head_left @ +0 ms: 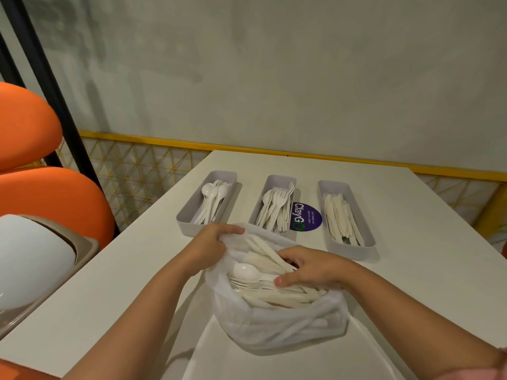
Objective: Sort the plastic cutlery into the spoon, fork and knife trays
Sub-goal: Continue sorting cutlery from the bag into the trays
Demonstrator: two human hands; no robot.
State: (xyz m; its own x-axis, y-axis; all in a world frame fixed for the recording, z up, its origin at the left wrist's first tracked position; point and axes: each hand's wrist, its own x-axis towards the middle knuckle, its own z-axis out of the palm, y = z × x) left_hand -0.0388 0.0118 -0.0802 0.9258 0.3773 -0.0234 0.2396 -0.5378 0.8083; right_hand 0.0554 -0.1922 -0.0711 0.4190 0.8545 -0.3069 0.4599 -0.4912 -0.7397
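Note:
A clear plastic bag [277, 327] full of mixed white cutlery stands on the white table [115, 283] in front of me. My left hand [212, 242] grips the bag's far left rim and holds it open. My right hand [310, 267] reaches into the bag's mouth, fingers curled over knives and forks; what it holds is hidden. A white spoon [244, 270] lies on top inside the bag. Behind the bag stand three grey trays: the left spoon tray [189, 215], the middle fork tray [277, 181], and the right knife tray [365, 244].
A round purple sticker [308, 218] lies on the table between the middle and right trays. Orange chairs [49, 198] and a white lidded bin [33, 259] stand to the left. A yellow rail [170, 142] runs along the wall behind the table.

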